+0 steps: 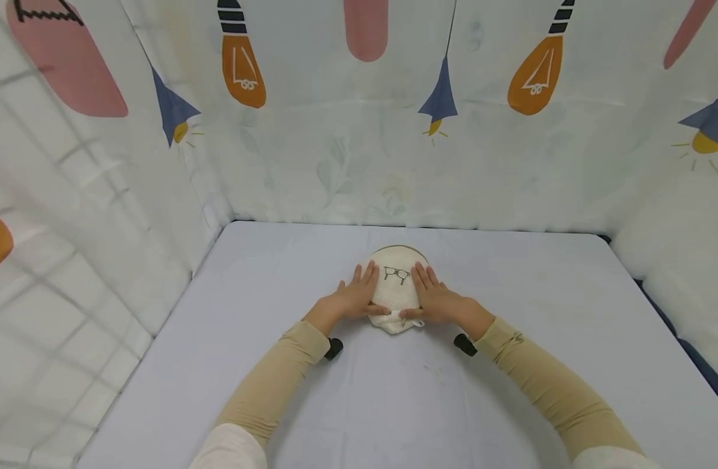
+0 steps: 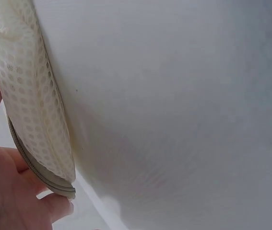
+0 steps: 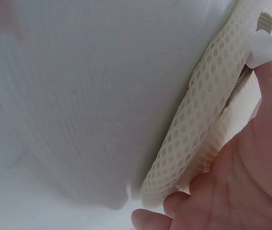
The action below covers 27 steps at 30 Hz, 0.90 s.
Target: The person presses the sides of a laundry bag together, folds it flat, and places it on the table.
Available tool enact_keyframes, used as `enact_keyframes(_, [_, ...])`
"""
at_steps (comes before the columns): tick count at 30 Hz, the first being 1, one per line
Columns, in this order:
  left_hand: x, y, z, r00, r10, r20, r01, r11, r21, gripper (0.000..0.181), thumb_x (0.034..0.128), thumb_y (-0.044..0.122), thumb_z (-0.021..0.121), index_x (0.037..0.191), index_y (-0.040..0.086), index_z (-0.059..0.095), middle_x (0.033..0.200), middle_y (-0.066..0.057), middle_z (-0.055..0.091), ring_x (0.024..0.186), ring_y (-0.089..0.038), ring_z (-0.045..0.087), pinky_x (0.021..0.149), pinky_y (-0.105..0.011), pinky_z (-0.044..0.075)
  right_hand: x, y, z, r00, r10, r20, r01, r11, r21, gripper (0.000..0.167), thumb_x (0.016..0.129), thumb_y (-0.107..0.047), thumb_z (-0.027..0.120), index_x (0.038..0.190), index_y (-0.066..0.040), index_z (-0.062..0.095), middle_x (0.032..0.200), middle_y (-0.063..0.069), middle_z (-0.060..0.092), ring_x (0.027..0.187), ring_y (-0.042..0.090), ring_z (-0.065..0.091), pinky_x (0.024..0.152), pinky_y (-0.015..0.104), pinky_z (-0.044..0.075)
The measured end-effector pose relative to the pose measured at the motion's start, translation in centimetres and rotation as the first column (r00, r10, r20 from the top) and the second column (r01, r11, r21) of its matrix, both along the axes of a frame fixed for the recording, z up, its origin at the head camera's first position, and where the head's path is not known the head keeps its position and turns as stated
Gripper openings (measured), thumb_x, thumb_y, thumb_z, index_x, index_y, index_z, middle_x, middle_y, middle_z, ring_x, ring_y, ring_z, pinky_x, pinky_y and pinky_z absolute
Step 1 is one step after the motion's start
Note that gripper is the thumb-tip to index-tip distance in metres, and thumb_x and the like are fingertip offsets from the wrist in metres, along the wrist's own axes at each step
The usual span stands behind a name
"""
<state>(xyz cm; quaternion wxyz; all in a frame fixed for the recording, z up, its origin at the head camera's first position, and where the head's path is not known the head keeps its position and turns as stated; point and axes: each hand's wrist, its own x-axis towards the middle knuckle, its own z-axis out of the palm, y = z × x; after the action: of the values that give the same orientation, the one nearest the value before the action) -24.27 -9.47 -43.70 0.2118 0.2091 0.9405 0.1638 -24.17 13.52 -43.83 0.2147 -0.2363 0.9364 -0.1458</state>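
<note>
A cream mesh zip pouch [image 1: 397,292] with a glasses drawing on its face lies on the white table in the head view. My left hand [image 1: 359,293] rests on its left side and my right hand [image 1: 436,296] on its right, fingers straight and thumbs pointing inward near its lower edge. The left wrist view gives the honeycomb mesh side [image 2: 28,91] and a beige zipper band [image 2: 42,175] beside the fingers. In the right wrist view a small white tab [image 3: 261,49] sticks out by the thumb. What the pouch contains is hidden.
The white-covered table [image 1: 265,273] reaches back to a patterned curtain [image 1: 347,156] printed with lamps and bulbs. Another curtain side [image 1: 71,260] stands along the left edge. Dark wrist-camera parts [image 1: 466,344] show below the wrists.
</note>
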Motion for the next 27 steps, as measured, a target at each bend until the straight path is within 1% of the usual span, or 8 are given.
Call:
enact_keyframes(4, [0.1,0.3,-0.3,1.0,-0.003,0.004,0.003,1.0,-0.025,0.106,0.099,0.055,0.06,0.163,0.002,-0.007,0.169,-0.013,-0.016,0.154,-0.037,-0.015,0.118,-0.067,0.01,0.1,0.1,-0.3,1.0,0.014,0.016,-0.015,0.999,0.04,0.107,0.102,-0.056,0.055,0.158,0.008,-0.012,0.165,0.025,-0.021,0.152,0.043,-0.018,0.12,0.062,0.01])
enact_keyframes(7, [0.1,0.4,-0.1,1.0,-0.006,0.016,0.006,0.999,-0.04,0.106,0.0992,0.055,0.059,0.162,0.002,-0.007,0.169,-0.013,-0.017,0.153,-0.038,-0.015,0.118,-0.068,0.011,0.0,0.2,-0.4,0.999,0.028,0.017,-0.029,0.998,0.053,0.107,0.103,-0.058,0.053,0.158,0.007,-0.012,0.165,0.024,-0.022,0.152,0.043,-0.018,0.12,0.062,0.01])
enact_keyframes(14, [-0.3,0.4,0.2,1.0,-0.012,0.02,0.013,0.999,-0.031,0.106,0.0992,0.055,0.06,0.163,0.001,-0.006,0.169,-0.014,-0.016,0.153,-0.039,-0.014,0.118,-0.068,0.01,-0.3,0.4,-0.3,0.999,0.035,0.014,-0.036,0.998,0.055,0.108,0.101,-0.064,0.048,0.16,0.005,-0.011,0.167,0.021,-0.021,0.152,0.04,-0.018,0.121,0.062,0.01])
enact_keyframes(17, [-0.4,0.2,0.2,1.0,-0.013,0.026,0.013,1.0,-0.008,0.105,0.0997,0.054,0.06,0.163,0.002,-0.006,0.169,-0.013,-0.016,0.153,-0.038,-0.014,0.118,-0.068,0.009,-0.3,0.5,-0.1,0.999,0.032,0.009,-0.032,0.998,0.05,0.107,0.102,-0.061,0.05,0.16,0.005,-0.011,0.167,0.021,-0.02,0.153,0.04,-0.017,0.12,0.063,0.01])
enact_keyframes(22, [-0.4,-0.5,0.1,0.999,-0.011,0.046,0.008,0.998,0.069,0.104,0.1001,0.051,0.061,0.163,0.002,-0.006,0.169,-0.012,-0.017,0.153,-0.037,-0.016,0.116,-0.071,0.005,-0.1,0.5,0.5,0.999,0.042,-0.014,-0.041,0.997,0.063,0.105,0.102,-0.061,0.051,0.161,0.004,-0.008,0.168,0.021,-0.016,0.154,0.04,-0.013,0.12,0.062,0.013])
enact_keyframes(27, [-0.3,-0.9,0.5,0.998,-0.032,0.052,0.026,0.994,0.108,0.107,0.0991,0.049,0.065,0.162,0.001,-0.006,0.168,-0.014,-0.018,0.153,-0.038,-0.016,0.115,-0.072,0.002,0.5,0.8,1.1,0.999,0.048,-0.017,-0.047,0.998,0.043,0.105,0.102,-0.059,0.053,0.161,0.002,-0.007,0.168,0.02,-0.014,0.154,0.039,-0.01,0.12,0.063,0.012])
